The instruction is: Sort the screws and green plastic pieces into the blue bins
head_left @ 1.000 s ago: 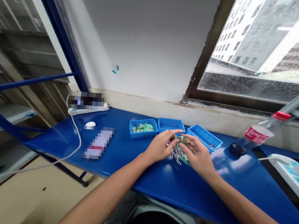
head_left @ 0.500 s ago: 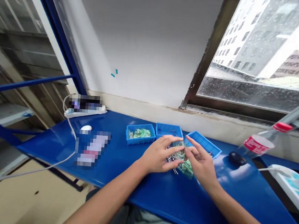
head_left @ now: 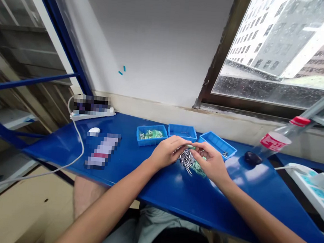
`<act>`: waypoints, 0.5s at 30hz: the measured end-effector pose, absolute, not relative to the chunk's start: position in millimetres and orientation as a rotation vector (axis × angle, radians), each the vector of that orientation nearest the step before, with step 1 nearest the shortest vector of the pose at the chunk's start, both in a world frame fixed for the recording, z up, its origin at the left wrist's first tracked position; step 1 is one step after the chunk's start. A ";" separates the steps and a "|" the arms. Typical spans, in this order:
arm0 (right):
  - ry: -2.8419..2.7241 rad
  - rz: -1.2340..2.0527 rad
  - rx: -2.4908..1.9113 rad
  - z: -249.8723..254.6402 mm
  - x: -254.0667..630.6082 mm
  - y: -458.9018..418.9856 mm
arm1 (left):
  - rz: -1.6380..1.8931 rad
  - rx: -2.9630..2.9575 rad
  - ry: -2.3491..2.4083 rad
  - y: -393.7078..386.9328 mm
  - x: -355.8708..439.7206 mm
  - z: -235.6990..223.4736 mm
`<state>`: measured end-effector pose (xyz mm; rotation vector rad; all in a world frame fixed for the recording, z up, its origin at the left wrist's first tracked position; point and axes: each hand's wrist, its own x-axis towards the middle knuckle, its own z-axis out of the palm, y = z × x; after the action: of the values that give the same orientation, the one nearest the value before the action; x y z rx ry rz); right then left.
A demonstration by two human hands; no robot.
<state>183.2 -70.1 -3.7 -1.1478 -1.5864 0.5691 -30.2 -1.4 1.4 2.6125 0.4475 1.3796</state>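
Observation:
My left hand and my right hand meet at the fingertips over the blue table. Their fingers are closed in a pinch; a bit of green shows between them, too small and covered to name. Below the fingers lies a loose heap of thin silvery metal pieces, like pins or screws. Beside it, partly behind my right hand, are green clear-wrapped pieces. Behind my hands stand a blue bin with more green pieces, a middle blue bin holding a thin metal piece, and a right blue bin with a few small dark pieces.
A plastic bottle with a red cap and a dark mouse-like object stand at the right, near a white power strip. At the left are a white mouse, a blurred-out flat item and a cable.
My fingers, spread apart before, have drawn together into a pinch. More of the metal heap shows beneath them. The whole view has tilted slightly downward.

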 end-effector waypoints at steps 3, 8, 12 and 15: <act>-1.623 0.395 -1.160 -4.1 185.2 -66.5 | 1.366 2.519 0.511 -3.8 -27.6 0.5; -1.455 0.660 -1.119 -9.1 185.4 -63.9 | 1.392 2.563 0.509 -4.0 -26.6 3.1; -1.283 0.903 -1.126 -9.4 181.7 -65.8 | 1.353 2.690 0.408 -3.5 -27.2 4.6; -1.239 0.964 -1.104 -7.1 179.2 -68.1 | 1.244 2.685 0.387 -2.8 -26.7 1.6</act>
<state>179.2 -68.1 -7.1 -1.1040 -1.2390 0.9636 -26.7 -2.8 1.6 2.6854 0.3871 1.2435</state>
